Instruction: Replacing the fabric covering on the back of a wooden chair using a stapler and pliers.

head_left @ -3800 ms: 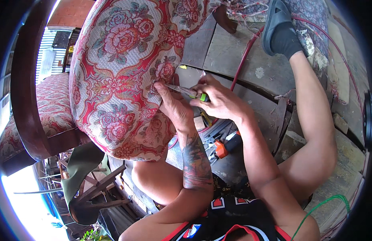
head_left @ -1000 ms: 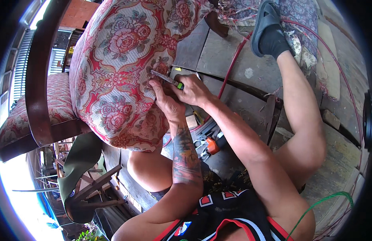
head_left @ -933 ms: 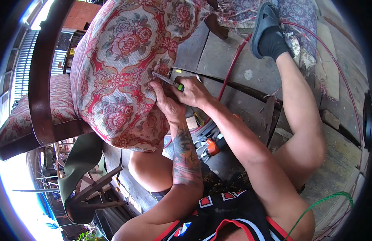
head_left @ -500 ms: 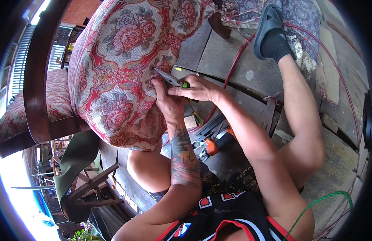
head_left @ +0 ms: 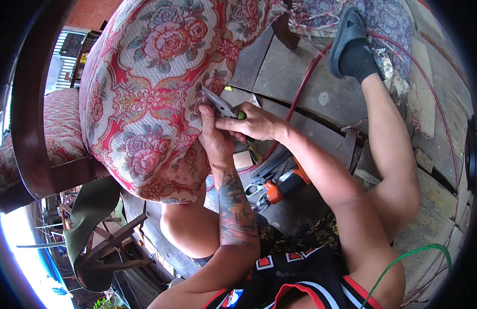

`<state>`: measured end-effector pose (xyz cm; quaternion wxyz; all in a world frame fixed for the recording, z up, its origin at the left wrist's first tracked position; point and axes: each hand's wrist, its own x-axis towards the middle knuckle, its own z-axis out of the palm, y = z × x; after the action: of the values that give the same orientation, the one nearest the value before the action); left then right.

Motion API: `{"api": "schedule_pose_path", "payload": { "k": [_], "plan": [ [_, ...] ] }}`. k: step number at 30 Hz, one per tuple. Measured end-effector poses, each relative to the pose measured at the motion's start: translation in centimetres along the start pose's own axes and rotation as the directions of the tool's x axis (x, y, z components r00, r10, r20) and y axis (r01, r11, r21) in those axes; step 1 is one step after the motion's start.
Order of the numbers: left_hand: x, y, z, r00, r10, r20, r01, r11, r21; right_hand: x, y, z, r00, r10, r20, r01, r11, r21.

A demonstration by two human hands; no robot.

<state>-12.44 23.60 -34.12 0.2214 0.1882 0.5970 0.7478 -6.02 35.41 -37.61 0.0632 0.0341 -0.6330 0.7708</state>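
Note:
Long-nose pliers (head_left: 222, 105) with green on the handles are in my right hand (head_left: 256, 123), its fingers wrapped round them. The jaw tips touch the edge of floral upholstery fabric (head_left: 151, 98), which covers a bulging chair seat in red, cream and grey. My left hand (head_left: 216, 139) grips the fabric's edge just below the jaws, thumb raised beside them. Its other fingers are mostly hidden. Whatever the jaws may pinch is too small to make out.
A dark wooden chair frame (head_left: 29, 118) stands at the left. An orange and black power tool (head_left: 282, 189) lies on the plank floor (head_left: 295, 77) between my legs. A red hose (head_left: 300, 95) crosses the boards. Green cord (head_left: 424, 248) hangs at lower right.
The view has shifted slightly, and the chair's fabric appears a little lower and larger. Both hands keep their places at the fabric edge, with the pliers still in my right hand.

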Motion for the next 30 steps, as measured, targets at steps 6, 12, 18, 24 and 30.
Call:
{"api": "schedule_pose_path", "payload": {
  "k": [6,12,18,24,30],
  "plan": [
    [0.8,-0.8,0.4,0.986,0.145,0.076,-0.119,0.953,-0.280,-1.5,-1.2,3.5,0.831,-0.003,-0.556,-0.234,0.905,-0.355],
    [0.8,-0.6,0.2,0.987,0.140,0.077,-0.114,0.954,-0.276,0.4,0.3,5.8,0.539,-0.401,-0.741,-0.242,0.769,-0.592],
    [1.5,-0.9,0.1,0.974,0.201,0.109,-0.167,0.952,-0.258,2.3,2.2,5.3,0.197,-0.689,-0.697,-0.362,0.610,-0.705],
    [1.3,-1.2,0.0,0.977,0.204,0.061,-0.181,0.946,-0.268,2.7,3.0,5.6,0.121,-0.694,-0.710,-0.362,0.635,-0.683],
    [1.3,-1.1,-0.1,0.996,0.090,0.004,-0.085,0.951,-0.298,1.4,2.4,5.4,0.393,-0.513,-0.763,-0.186,0.768,-0.613]
  ]
}}
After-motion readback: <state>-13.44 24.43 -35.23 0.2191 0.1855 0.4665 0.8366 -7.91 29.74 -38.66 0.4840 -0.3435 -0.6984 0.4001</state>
